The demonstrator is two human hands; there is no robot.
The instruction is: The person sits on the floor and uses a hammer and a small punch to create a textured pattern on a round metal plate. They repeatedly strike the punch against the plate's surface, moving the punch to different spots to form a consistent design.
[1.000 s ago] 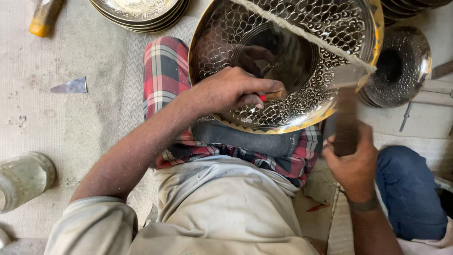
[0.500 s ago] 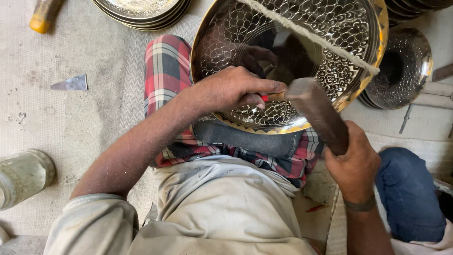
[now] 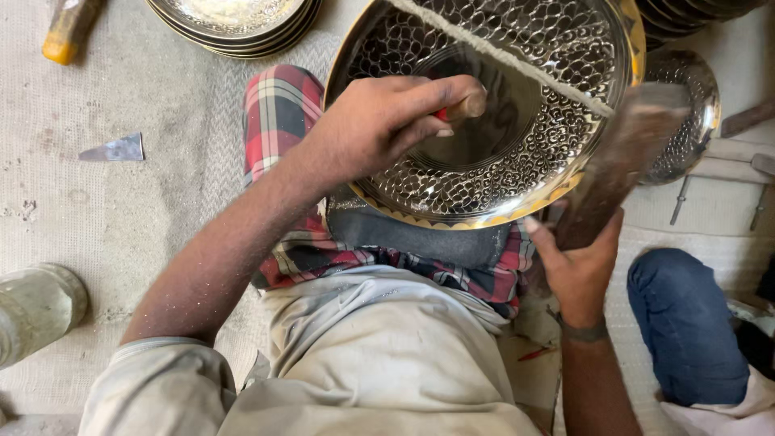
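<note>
A large shiny metal plate [image 3: 557, 89] with an embossed scale pattern and a brass-coloured rim rests tilted on a dark pad [image 3: 420, 238] over my lap. My left hand [image 3: 379, 121] is closed around a small punch tool with a red mark, its tip held against the plate's inner surface. My right hand [image 3: 577, 262] grips a brown wooden mallet [image 3: 622, 153], blurred, raised beside the plate's right rim. A taut cord [image 3: 500, 56] runs across the plate.
A stack of similar metal plates [image 3: 234, 20] lies at the top. A smaller patterned bowl [image 3: 690, 113] sits at right. A metal shard [image 3: 117, 149] and a yellow-handled tool [image 3: 69, 28] lie on the mat. A dusty jar [image 3: 36, 307] at left. Another person's blue-clad knee [image 3: 686, 323] at right.
The mallet in my right hand swung up and to the right, from in front of the plate to beside its rim. My left hand kept the punch on the plate.
</note>
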